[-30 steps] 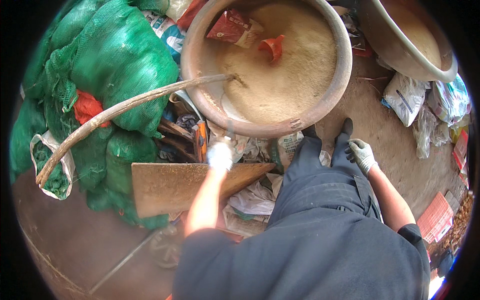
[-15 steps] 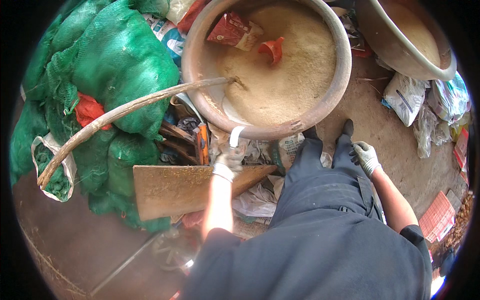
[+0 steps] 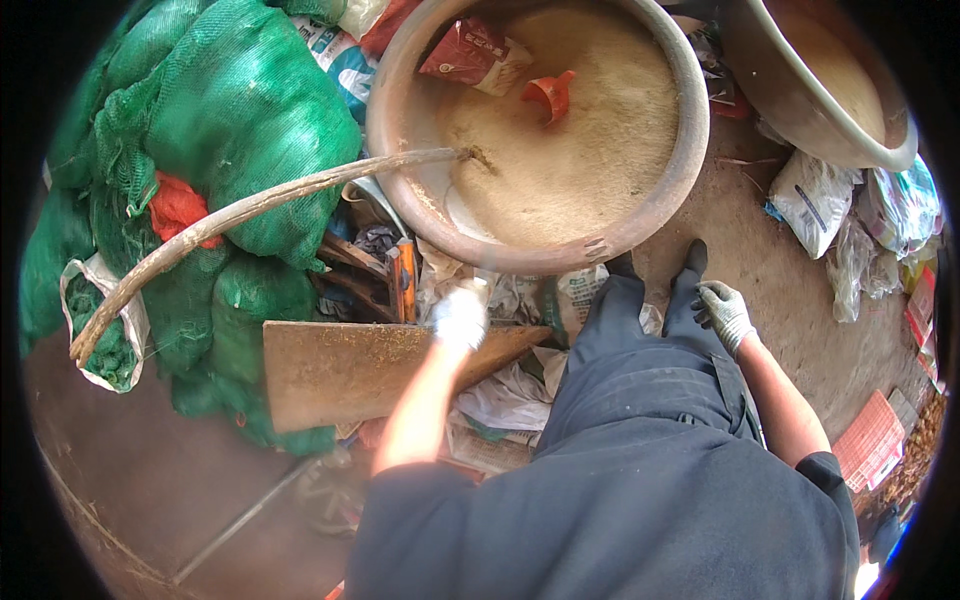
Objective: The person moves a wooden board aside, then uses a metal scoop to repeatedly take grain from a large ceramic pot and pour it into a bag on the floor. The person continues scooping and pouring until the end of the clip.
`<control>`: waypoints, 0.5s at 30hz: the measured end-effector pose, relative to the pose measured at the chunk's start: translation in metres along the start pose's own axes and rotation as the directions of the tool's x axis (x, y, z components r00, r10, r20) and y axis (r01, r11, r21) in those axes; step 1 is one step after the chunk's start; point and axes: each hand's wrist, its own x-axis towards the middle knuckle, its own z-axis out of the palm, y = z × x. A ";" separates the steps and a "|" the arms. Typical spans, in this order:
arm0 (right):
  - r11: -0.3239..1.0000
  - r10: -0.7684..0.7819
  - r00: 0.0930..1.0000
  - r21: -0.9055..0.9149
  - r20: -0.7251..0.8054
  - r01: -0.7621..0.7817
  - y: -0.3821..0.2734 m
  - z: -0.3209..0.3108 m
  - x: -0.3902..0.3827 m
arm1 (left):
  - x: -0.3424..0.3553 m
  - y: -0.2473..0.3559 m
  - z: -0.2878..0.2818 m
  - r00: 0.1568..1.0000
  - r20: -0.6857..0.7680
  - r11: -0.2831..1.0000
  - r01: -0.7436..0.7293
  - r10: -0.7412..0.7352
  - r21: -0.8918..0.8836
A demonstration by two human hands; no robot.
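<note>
My left hand [image 3: 460,316], in a pale work glove washed out by bright light, is closed just below the near rim of a big round vat [image 3: 560,258]. A small blurred pale piece [image 3: 485,277] shows above its fingers, against the rim; I cannot make out its kind. Tan, coarse powdery material [image 3: 560,180] lies in the vat, with a red plastic scoop [image 3: 550,95] and a red-and-white packet [image 3: 475,55] on it. My right hand [image 3: 722,312], gloved too, hangs beside my right thigh, fingers loosely bent and slightly apart, holding nothing.
A long curved stick [image 3: 250,205] reaches from the left over the vat's rim. Green mesh sacks [image 3: 250,120] pile up at left. A wooden board [image 3: 340,370] and an orange-handled tool [image 3: 404,280] lie near my left arm. A second vat [image 3: 800,80] and plastic bags [image 3: 815,200] stand at right.
The white strip that stood above my left hand at the rim now shows only as a faint blur, and the hand is brighter. My right hand has shifted slightly left.
</note>
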 end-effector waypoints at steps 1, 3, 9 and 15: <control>1.000 -0.004 1.000 0.000 0.005 0.004 0.002 -0.001 -0.001 | -0.014 0.033 -0.007 0.992 0.075 0.993 -0.098 0.103 -0.068; 1.000 0.019 1.000 0.017 -0.006 -0.019 0.010 -0.004 0.000 | -0.036 0.095 -0.035 0.899 0.087 0.901 -0.419 0.429 -0.111; 0.999 0.035 0.999 0.016 -0.030 -0.034 0.021 -0.014 -0.001 | -0.034 0.103 -0.016 0.716 0.653 -0.503 0.670 0.246 -0.546; 0.999 0.037 0.999 0.008 -0.019 -0.037 0.013 -0.015 0.001 | 0.013 -0.063 0.060 0.701 0.531 -0.744 0.643 0.476 -0.183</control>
